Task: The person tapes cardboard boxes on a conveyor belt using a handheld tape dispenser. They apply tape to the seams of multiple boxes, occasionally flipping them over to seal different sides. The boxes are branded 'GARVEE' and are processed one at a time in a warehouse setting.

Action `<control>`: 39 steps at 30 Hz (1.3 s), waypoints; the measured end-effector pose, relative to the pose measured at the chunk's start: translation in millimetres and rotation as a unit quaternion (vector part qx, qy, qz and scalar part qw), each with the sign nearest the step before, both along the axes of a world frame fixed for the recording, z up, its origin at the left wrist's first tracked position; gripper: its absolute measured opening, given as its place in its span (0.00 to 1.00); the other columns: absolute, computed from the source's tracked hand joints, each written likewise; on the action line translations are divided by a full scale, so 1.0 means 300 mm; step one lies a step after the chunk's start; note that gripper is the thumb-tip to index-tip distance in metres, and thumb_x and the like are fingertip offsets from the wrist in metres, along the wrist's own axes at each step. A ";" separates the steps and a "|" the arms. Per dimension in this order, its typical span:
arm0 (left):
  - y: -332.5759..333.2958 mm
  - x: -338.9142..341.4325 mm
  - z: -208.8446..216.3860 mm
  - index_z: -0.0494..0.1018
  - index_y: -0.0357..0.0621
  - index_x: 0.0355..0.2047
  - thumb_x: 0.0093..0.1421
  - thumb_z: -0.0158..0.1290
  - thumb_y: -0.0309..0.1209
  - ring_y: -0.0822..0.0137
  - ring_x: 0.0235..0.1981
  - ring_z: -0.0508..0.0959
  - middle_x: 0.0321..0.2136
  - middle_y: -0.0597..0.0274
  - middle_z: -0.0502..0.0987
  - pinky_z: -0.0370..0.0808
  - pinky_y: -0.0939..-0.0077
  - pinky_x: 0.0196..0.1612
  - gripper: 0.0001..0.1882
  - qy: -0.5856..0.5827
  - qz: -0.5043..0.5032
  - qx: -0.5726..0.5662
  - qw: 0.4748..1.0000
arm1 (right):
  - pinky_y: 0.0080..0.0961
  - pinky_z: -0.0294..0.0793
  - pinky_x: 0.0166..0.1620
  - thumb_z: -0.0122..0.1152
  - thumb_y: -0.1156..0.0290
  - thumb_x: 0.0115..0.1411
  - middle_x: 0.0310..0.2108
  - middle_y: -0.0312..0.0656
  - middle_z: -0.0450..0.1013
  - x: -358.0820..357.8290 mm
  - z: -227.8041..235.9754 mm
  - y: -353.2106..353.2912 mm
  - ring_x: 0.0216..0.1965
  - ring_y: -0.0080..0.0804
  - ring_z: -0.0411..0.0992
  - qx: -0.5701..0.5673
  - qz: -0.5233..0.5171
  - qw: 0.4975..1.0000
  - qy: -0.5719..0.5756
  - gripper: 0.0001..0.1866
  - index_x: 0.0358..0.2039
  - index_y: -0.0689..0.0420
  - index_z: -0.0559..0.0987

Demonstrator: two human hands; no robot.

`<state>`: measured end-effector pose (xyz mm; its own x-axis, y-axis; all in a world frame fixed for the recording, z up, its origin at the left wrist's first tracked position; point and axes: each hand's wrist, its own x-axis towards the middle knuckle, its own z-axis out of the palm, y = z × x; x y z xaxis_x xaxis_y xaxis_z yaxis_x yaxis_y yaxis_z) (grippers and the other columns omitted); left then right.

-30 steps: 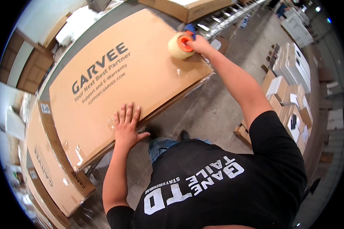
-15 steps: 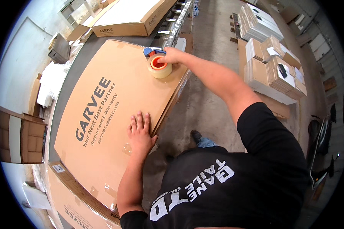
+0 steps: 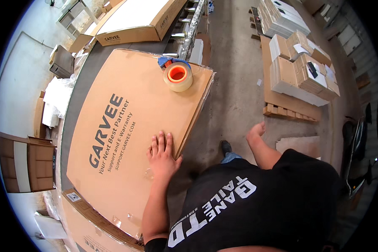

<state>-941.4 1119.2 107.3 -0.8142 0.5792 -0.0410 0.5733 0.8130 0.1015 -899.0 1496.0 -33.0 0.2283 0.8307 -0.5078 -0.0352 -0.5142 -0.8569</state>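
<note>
A large flat brown cardboard box (image 3: 92, 176) with dark printing lies on the conveyor in front of me. My left hand (image 3: 162, 157) rests flat near its right edge, fingers stretched out and holding nothing. Toward the box's far right corner stands a tape dispenser (image 3: 179, 77) with a blue frame, an orange hub and a thick roll of clear tape; neither hand touches it. My right hand (image 3: 256, 130) hangs over the floor, well right of the box. Its fingers are turned away and mostly hidden, and no object shows in it.
Beyond the box sits another carton (image 3: 130, 35) with a white top. A second printed box (image 3: 94, 239) adjoins at the near end. Metal rollers (image 3: 181, 29) run along the far conveyor. Stacked cartons (image 3: 300, 71) stand on a wooden pallet (image 3: 287, 113) to the right.
My right hand has let go of the tape dispenser and moved back toward my body, right of the box. The dispenser stays on the box. My left hand remains flat on the cardboard.
</note>
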 end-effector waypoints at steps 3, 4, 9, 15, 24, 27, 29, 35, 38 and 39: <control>-0.001 -0.008 -0.007 0.58 0.58 0.73 0.47 0.69 0.50 0.50 0.74 0.56 0.74 0.56 0.56 0.54 0.47 0.70 0.54 -0.003 0.002 -0.004 1.000 | 0.40 0.59 0.70 0.46 0.47 0.70 0.70 0.50 0.62 -0.325 0.115 -0.193 0.69 0.48 0.60 -0.034 -0.015 0.999 -0.011 0.34 0.67 0.58 0.69; 0.005 -0.023 -0.013 0.58 0.59 0.73 0.47 0.69 0.50 0.50 0.74 0.56 0.74 0.57 0.56 0.54 0.47 0.69 0.54 -0.003 -0.003 -0.006 1.000 | 0.40 0.59 0.70 0.46 0.46 0.70 0.70 0.50 0.61 -0.421 0.133 -0.259 0.70 0.49 0.60 -0.042 -0.017 0.999 -0.018 0.34 0.67 0.58 0.69; 0.001 -0.054 -0.044 0.59 0.63 0.73 0.48 0.69 0.49 0.51 0.74 0.55 0.75 0.59 0.56 0.53 0.47 0.70 0.53 -0.004 -0.005 -0.001 1.000 | 0.43 0.57 0.72 0.44 0.41 0.68 0.71 0.53 0.59 -0.521 0.066 -0.320 0.70 0.52 0.59 -0.006 0.130 0.991 0.003 0.39 0.70 0.57 0.64; -0.010 -0.028 -0.049 0.58 0.63 0.73 0.48 0.68 0.49 0.51 0.74 0.56 0.74 0.61 0.56 0.53 0.46 0.70 0.52 0.010 0.002 0.048 0.999 | 0.37 0.71 0.61 0.56 0.53 0.69 0.57 0.54 0.75 -0.472 0.260 -0.020 0.59 0.47 0.73 0.253 0.288 0.922 0.046 0.29 0.60 0.65 0.73; -0.001 -0.038 -0.069 0.57 0.64 0.74 0.47 0.69 0.48 0.50 0.74 0.55 0.74 0.63 0.56 0.52 0.46 0.71 0.54 0.013 -0.006 0.054 0.998 | 0.36 0.83 0.45 0.74 0.53 0.50 0.41 0.52 0.82 -0.787 0.650 -0.085 0.45 0.45 0.82 0.291 0.758 0.462 -0.356 0.35 0.54 0.64 0.80; 0.008 -0.041 -0.065 0.57 0.63 0.74 0.47 0.69 0.48 0.50 0.74 0.55 0.74 0.63 0.56 0.51 0.45 0.71 0.54 0.014 -0.014 0.059 0.998 | 0.37 0.83 0.44 0.71 0.62 0.50 0.41 0.55 0.82 -0.755 0.604 -0.086 0.45 0.48 0.82 0.336 0.710 0.519 -0.337 0.31 0.53 0.66 0.80; -0.017 -0.035 -0.071 0.58 0.62 0.73 0.46 0.69 0.47 0.50 0.74 0.55 0.74 0.63 0.57 0.51 0.45 0.71 0.54 0.010 -0.003 0.057 0.998 | 0.38 0.82 0.46 0.69 0.66 0.50 0.46 0.58 0.79 -0.635 0.589 -0.105 0.46 0.45 0.81 0.344 0.679 0.613 -0.213 0.30 0.53 0.66 0.76; -0.008 -0.019 -0.044 0.61 0.60 0.71 0.48 0.69 0.44 0.51 0.73 0.56 0.73 0.61 0.59 0.51 0.47 0.72 0.50 0.013 0.005 0.079 0.997 | 0.38 0.72 0.62 0.58 0.71 0.60 0.66 0.50 0.67 -0.021 0.489 -0.008 0.61 0.40 0.72 -0.148 0.583 0.694 0.395 0.32 0.66 0.62 0.67; -0.005 -0.017 -0.044 0.61 0.60 0.71 0.49 0.68 0.44 0.51 0.73 0.56 0.72 0.61 0.59 0.51 0.48 0.72 0.49 0.012 -0.005 0.084 0.996 | 0.37 0.69 0.65 0.54 0.70 0.61 0.65 0.45 0.69 0.193 0.453 -0.039 0.61 0.40 0.71 -0.208 0.481 0.732 0.435 0.32 0.67 0.57 0.66; -0.005 -0.019 -0.042 0.61 0.59 0.71 0.49 0.68 0.44 0.51 0.73 0.56 0.72 0.61 0.59 0.51 0.48 0.72 0.49 0.013 -0.008 0.085 0.996 | 0.39 0.68 0.67 0.51 0.70 0.61 0.65 0.45 0.69 0.223 0.417 -0.030 0.63 0.40 0.71 -0.226 0.465 0.736 0.437 0.33 0.68 0.57 0.65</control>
